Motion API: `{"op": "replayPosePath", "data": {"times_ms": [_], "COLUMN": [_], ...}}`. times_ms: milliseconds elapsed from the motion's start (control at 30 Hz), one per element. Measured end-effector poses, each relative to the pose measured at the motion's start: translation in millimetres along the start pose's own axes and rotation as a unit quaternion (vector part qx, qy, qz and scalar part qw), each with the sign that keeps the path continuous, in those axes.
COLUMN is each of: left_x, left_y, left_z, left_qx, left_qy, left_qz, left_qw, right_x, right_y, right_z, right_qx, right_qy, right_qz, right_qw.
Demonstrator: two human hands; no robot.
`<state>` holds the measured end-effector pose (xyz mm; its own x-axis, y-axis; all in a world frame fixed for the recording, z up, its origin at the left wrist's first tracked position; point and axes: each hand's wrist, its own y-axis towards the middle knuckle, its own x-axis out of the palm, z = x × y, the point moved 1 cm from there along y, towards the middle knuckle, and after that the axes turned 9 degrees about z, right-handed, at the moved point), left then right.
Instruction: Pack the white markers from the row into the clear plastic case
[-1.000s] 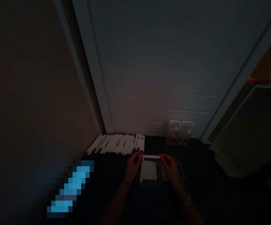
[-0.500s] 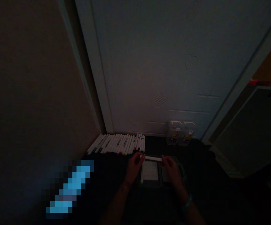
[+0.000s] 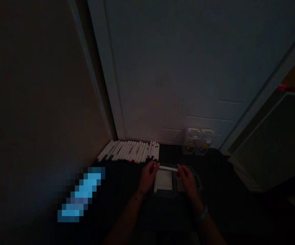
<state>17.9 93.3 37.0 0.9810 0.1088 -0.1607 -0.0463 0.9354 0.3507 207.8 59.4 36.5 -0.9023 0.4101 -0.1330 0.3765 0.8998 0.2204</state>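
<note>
A white marker (image 3: 168,168) lies crosswise between my hands, one end in each. My left hand (image 3: 148,177) pinches its left end, and my right hand (image 3: 186,180) pinches the right end. Below the marker is an opened clear plastic case (image 3: 164,194) on the dark surface, with a whitish panel in its left half. Along the left side of that half lies another white marker (image 3: 155,183) with a green end. My right hand partly covers the case's right half.
A row of several white markers (image 3: 129,151) with coloured ends lies at the back left, by the wall. Two clear plastic cases (image 3: 190,143) with handles and colourful labels stand upright against the white panel (image 3: 147,68). A blurred bright blue shape (image 3: 82,194) shows at left.
Both hands keep their hold on the marker, which has hardly shifted over the case. The whole view has tilted slightly, so the surroundings sit a little higher and further right.
</note>
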Motion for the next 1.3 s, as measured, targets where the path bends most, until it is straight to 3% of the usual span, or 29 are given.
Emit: {"op": "replayPosePath", "data": {"times_ms": [300, 467, 600, 767, 900, 1100, 1300], "left_x": [0.3, 1.5, -0.6, -2.2, -2.6, -0.9, -0.6], "left_y": [2.2, -2.5, -4.4, -2.8, -3.5, -6.5, -5.1], "left_z": [-3.7, 0.7, 5.8, 11.0, 12.7, 8.2, 5.9], "left_qx": [0.023, 0.075, 0.155, 0.194, 0.195, 0.194, 0.153], "left_qy": [0.032, 0.124, 0.255, 0.274, 0.282, 0.270, 0.224], "left_qz": [0.005, -0.066, -0.015, -0.003, -0.002, -0.079, -0.062], "left_qw": [0.999, 0.987, 0.954, 0.942, 0.939, 0.940, 0.961], "right_x": [3.4, 0.9, -1.9, 0.0, 0.3, -2.2, -0.6], "right_y": [2.3, 0.2, -1.2, -3.1, -3.3, 1.2, 1.5], "right_z": [2.7, -4.9, -11.2, -11.8, -12.1, -8.9, -10.8], "right_qx": [0.008, 0.005, -0.004, 0.010, 0.013, 0.046, 0.061], "right_qy": [0.039, 0.040, 0.046, 0.052, 0.048, 0.016, 0.028], "right_qz": [-0.008, 0.007, 0.010, 0.005, 0.013, 0.054, 0.049], "right_qw": [0.999, 0.999, 0.999, 0.999, 0.999, 0.997, 0.997]}}
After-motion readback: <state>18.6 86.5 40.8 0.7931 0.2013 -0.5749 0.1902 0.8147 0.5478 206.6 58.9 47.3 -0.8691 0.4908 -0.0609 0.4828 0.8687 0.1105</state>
